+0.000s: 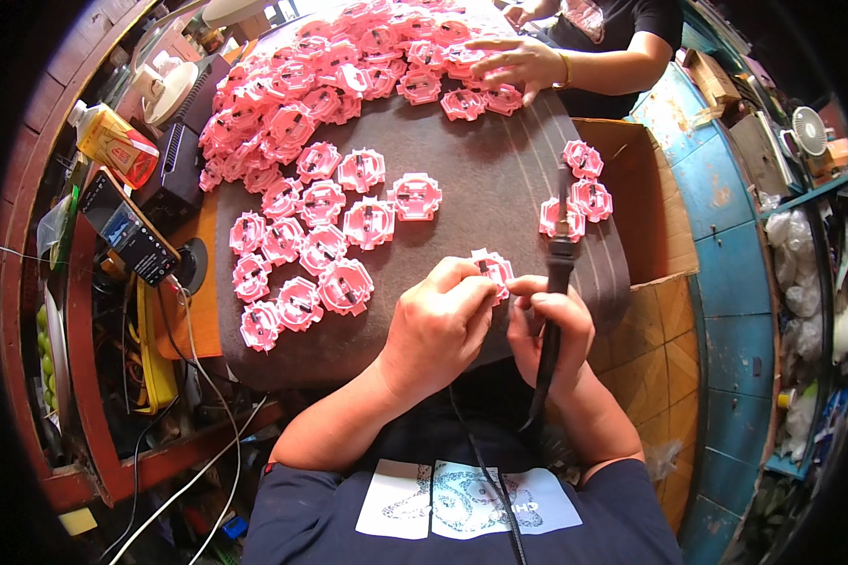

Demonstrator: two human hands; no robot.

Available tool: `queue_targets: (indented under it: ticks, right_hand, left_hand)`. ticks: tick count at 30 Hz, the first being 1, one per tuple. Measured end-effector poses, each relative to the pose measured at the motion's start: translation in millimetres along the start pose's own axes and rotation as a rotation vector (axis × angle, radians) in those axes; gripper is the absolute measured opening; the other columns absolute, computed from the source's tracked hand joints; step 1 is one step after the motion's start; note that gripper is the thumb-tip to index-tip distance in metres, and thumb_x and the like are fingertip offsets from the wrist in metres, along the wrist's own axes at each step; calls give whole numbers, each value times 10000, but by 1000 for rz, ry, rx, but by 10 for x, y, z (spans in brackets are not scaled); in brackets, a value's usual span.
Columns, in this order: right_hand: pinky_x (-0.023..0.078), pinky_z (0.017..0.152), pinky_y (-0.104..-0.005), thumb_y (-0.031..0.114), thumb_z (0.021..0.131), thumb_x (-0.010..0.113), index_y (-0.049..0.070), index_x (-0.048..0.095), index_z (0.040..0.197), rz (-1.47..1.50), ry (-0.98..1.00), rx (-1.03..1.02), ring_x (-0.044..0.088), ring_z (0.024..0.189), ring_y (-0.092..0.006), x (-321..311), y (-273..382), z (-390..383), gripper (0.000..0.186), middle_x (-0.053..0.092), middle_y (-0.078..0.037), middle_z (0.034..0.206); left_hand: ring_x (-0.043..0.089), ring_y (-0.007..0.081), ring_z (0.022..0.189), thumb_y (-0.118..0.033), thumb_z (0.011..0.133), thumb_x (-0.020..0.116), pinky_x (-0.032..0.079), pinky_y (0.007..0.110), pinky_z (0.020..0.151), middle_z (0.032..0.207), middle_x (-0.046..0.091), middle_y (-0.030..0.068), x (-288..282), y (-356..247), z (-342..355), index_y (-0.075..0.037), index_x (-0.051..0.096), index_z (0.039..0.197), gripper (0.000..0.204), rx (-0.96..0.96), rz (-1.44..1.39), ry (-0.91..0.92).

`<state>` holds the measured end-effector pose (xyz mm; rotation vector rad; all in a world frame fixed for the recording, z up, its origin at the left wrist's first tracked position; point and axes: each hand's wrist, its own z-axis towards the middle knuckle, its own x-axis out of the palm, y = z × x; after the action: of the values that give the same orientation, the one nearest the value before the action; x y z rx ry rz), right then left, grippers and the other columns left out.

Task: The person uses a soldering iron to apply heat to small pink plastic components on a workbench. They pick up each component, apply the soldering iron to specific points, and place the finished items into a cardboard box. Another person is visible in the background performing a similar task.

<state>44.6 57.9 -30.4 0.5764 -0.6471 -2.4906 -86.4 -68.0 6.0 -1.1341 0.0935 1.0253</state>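
Note:
My left hand (440, 318) is closed in a pinch at the lower edge of a pink plastic part (493, 266), just above the table's near edge. In my right hand (567, 331) a black soldering iron (558, 273) is gripped, its metal tip pointing away from me. The thumb and forefinger of that hand also come close to the pink part; whether they touch it is hard to tell. Several like parts (322, 247), with dark pieces in their middles, lie in loose rows to the left. A few more (575, 215) sit right of the iron's tip.
A big heap of pink parts (292, 89) covers the table's far left. Across the table another person's hand (511, 64) rests at the heap. An open cardboard box (645, 198) stands at the right. Left are a phone (127, 231) on a stand and an orange bottle (118, 146).

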Motion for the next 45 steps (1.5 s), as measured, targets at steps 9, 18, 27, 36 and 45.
queue_targets:
  ticks: [9,18,27,36,45]
  right_hand:
    - [564,664,-433,-77,821,751,30,567,1246,-134,109,-107,683,748,-352,14,-38,68,475,709,-188,1021]
    - [578,686,-443,328,1028,688,-25,586,1360,4,97,11,699,769,-327,-338,126,-38,495,726,-212,1020]
    - [506,581,-382,164,903,801,-1,671,1188,-62,191,26,612,652,-270,-757,461,-22,354,659,-133,877]
    - [469,527,-346,1,757,759,40,715,1096,-82,215,-2,576,596,-233,-685,490,1,344,612,-82,809]
    - [456,512,-346,10,741,762,35,711,1086,-82,210,-7,571,575,-229,-655,476,-8,350,609,-82,796]
  left_hand:
    - [710,308,798,-31,874,761,592,394,691,907,675,129,15,-31,7,-71,771,1040,172,-25,-24,-63]
    - [699,298,776,12,841,772,576,386,672,898,671,132,3,-40,22,-35,738,974,145,-2,31,-34]
    - [699,264,730,33,838,788,558,345,638,884,677,133,28,-37,24,-15,759,980,153,-27,50,-36]
    - [679,223,673,25,845,791,536,324,601,871,672,119,30,-67,43,-12,761,959,123,-60,53,-28]
    - [657,193,644,18,852,792,519,309,583,861,662,103,37,-67,37,-17,764,956,113,-76,49,-37]
